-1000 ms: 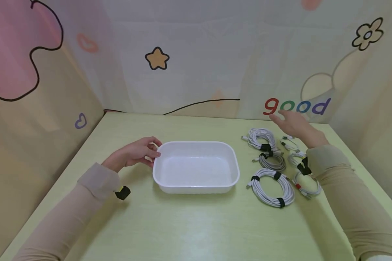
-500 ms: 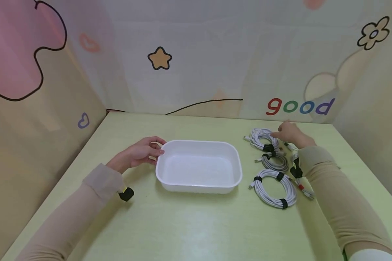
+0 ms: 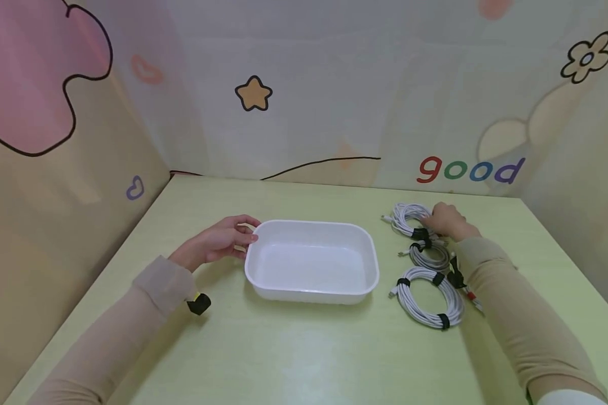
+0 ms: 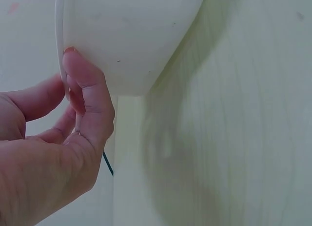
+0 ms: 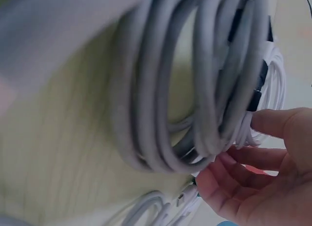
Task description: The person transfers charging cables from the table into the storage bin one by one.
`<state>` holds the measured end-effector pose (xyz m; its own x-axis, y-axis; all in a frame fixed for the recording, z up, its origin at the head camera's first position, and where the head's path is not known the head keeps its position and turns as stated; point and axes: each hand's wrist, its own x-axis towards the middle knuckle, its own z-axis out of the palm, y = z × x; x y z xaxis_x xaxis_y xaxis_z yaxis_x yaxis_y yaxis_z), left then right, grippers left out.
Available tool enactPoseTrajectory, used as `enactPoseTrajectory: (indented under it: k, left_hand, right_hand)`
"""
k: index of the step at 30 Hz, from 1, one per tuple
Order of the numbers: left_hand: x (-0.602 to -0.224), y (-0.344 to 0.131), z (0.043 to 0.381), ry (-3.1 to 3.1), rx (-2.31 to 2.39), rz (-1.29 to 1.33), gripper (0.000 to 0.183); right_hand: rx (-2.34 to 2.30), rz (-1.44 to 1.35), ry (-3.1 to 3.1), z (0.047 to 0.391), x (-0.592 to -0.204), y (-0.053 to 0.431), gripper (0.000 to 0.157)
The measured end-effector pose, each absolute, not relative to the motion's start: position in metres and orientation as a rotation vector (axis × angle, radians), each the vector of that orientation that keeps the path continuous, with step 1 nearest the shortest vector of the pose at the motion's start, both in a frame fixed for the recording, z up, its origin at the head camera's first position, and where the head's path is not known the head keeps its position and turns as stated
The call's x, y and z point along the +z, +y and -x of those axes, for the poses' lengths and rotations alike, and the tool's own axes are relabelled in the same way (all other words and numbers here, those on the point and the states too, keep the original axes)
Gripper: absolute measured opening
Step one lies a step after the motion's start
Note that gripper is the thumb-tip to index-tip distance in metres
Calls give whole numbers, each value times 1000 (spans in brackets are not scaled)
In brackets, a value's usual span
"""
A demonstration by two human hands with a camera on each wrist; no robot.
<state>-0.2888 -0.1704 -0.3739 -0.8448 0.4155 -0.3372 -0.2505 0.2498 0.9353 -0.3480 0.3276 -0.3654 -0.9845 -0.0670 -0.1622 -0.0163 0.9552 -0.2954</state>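
Pinching the left side of a white tub (image 3: 311,264) with the left hand (image 3: 215,244), a person in beige sleeves (image 3: 522,320) works at a pale yellow table (image 3: 284,360), the right hand (image 3: 448,221) at a far white cable coil (image 3: 400,222) on the right. Seen from the head, the tub sits upright in the middle, with three coils to its right in a row from far to near: the far white cable coil, a grey cable coil (image 3: 438,265) close beside it, and a near white cable coil (image 3: 456,306) bound with black straps (image 3: 438,279). A cable with a red band (image 3: 470,295) shows beside the right sleeve, partly covered. At the far side, a printed cloth (image 3: 309,124) bears a star (image 3: 254,93), a flower (image 3: 586,58) and the word "good" (image 3: 471,171).

From the left wrist, the thumb and fingers close on the tub's rim from both sides, and a soft shadow (image 4: 168,172) falls across the table.

From the right wrist, the grey cable coil looms large before the hand, with loops of cable (image 5: 141,206) at the frame's edge. The right thumb and bent fingers stand narrowly apart about white strands; whether they grip them cannot be told from this angle
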Motion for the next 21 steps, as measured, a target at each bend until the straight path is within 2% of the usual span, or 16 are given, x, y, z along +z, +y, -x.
enactPoseTrajectory:
  k: [13,16,21]
  left_hand:
    - [-372,-169,289,2001,1635,-118,42]
    - [-371,-169,288,2001,1638,-127,43]
    - [-372,-169,288,1971,1662,-132,42]
  right_hand:
    - [-700,68,3011,348,-362,333,47]
    - [-752,37,2996,348,-360,333,43]
    - [-788,-21,2990,342,-355,328,28]
